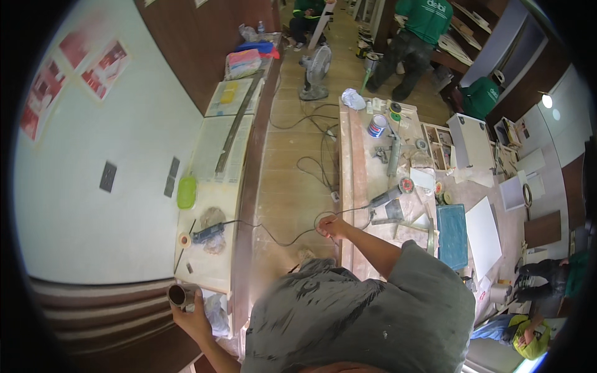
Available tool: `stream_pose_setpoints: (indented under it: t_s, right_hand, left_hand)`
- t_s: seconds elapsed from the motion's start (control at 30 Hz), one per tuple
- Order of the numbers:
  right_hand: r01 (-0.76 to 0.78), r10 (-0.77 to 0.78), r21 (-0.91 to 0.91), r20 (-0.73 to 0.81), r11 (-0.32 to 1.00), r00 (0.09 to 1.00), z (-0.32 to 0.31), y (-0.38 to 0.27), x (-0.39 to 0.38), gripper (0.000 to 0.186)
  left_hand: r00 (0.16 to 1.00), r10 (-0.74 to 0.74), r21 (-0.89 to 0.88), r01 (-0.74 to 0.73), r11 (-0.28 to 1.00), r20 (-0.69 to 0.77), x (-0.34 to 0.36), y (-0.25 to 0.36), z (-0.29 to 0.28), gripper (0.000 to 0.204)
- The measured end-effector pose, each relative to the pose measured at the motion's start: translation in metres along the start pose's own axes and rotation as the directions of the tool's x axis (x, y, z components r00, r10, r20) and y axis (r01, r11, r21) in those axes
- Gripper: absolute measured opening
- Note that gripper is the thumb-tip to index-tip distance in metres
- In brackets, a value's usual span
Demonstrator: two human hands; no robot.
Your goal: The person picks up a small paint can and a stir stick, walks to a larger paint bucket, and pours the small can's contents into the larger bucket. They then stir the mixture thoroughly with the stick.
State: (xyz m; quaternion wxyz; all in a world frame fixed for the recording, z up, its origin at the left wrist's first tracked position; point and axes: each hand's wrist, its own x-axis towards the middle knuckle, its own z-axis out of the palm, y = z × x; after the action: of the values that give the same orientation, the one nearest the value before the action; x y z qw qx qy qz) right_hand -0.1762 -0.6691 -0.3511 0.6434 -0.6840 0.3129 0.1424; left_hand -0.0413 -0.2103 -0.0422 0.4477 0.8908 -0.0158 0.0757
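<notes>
At the lower left, my left hand [191, 320] grips a short brown hollow cylinder [181, 295], its dark opening facing up, beside the low end of the left counter. Near the middle, my right hand [329, 227] has its fingers closed round a black power cord [286, 244]. This cord runs left to a dark corded power tool [208, 233] lying on the counter [202, 270] on a crumpled translucent bag, beside a small roll of tape [184, 239]. An angle grinder [388, 196] lies on the work table at my right, near my right hand.
The cluttered table [348, 248] borders a narrow floor strip [286, 186] with tangled cables and a fan [317, 68]. The left counter carries a green container [186, 191] and long strip. Co-workers in green shirts [423, 22] are at the back and right, one in a yellow vest [525, 336].
</notes>
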Motion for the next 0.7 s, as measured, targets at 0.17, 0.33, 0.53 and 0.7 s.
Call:
stream_pose_setpoints:
  t_s: [0.17, 0.33, 0.53, 0.7]
  right_hand:
    - [0.228, -0.206, 0.179, -0.134, 0.957, 0.969, -0.053, -0.023, 0.006, 0.02]
    - [0.317, -0.228, 0.289, -0.301, 0.903, 0.926, -0.081, -0.034, -0.005, 0.022]
    - [0.169, -0.065, 0.269, -0.357, 0.948, 0.932, -0.1, -0.047, -0.002, 0.027]
    - [0.122, 0.014, 0.29, -0.426, 0.949, 0.905, -0.133, -0.055, 0.047, 0.026]
  left_hand:
    - [0.988, 0.056, 0.002, -0.057, 0.998, 0.145, 0.054, 0.033, 0.07, 0.047]
    - [0.948, 0.215, -0.093, -0.198, 0.976, 0.235, 0.124, 0.065, 0.147, 0.041]
    - [0.923, 0.247, -0.123, -0.22, 0.968, 0.293, 0.23, -0.001, 0.252, 0.038]
    - [0.896, 0.264, -0.007, -0.279, 0.96, 0.357, 0.317, -0.049, 0.355, 0.041]
